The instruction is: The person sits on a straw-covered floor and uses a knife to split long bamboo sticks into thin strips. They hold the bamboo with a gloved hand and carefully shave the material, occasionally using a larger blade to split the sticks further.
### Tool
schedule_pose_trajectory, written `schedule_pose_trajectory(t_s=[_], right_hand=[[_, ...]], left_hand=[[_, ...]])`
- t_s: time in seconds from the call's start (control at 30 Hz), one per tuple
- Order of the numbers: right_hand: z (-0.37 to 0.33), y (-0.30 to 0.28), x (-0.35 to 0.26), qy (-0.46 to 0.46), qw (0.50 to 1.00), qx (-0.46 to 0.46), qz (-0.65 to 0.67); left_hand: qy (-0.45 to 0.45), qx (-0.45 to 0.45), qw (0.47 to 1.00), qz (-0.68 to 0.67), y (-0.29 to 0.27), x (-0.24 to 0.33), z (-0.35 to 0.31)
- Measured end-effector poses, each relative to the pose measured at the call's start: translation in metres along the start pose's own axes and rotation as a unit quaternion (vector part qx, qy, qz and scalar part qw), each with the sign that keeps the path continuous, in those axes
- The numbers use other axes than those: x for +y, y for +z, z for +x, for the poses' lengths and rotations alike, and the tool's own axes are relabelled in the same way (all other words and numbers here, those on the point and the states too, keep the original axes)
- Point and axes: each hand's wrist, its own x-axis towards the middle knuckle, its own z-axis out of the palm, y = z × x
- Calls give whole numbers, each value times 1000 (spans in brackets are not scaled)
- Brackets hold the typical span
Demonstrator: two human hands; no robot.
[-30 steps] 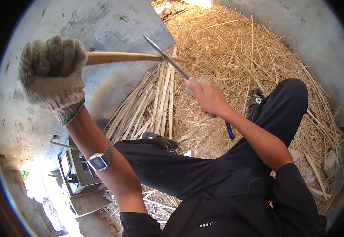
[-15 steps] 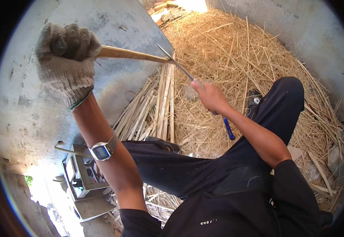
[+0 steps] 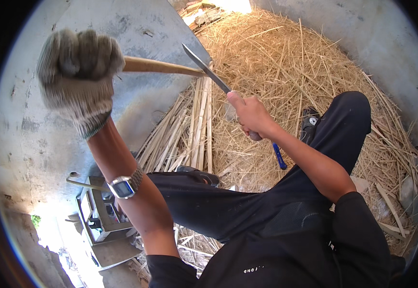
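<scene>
High on the left, my left hand point(image 3: 80, 79), in a knitted work glove, is closed round the near end of a pale bamboo strip point(image 3: 158, 66). The strip stretches rightward from the fist. My bare right hand point(image 3: 256, 115) grips a knife point(image 3: 203, 67) by its handle, the blade pointing up and to the left. The blade crosses the strip close to its far end; whether the edge bites into it I cannot tell. Below the right hand, a blue-handled tool point(image 3: 279, 157) lies on the shavings beside my leg.
A bundle of split strips point(image 3: 197, 127) lies by my foot near the grey wall point(image 3: 137, 29). Thin shavings point(image 3: 271, 62) form a big heap ahead and to the right. At lower left stands an open box point(image 3: 104, 211) with small things inside.
The knife has turned and shifted slightly left, so more of its blade's flat side shows. My left fist has moved a little left with the strip.
</scene>
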Motion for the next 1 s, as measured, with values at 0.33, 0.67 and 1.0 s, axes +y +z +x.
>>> schedule_pose_trajectory(t_s=[0.33,0.67,1.0], right_hand=[[-6,11,8,-181,977,49,-100],[-10,1,19,-266,952,134,-66],[14,4,44,-165,975,67,-130]], left_hand=[[2,65,996,54,10,-3,-2],[76,261,959,81,46,-17,1],[100,255,954,121,45,-19,5]])
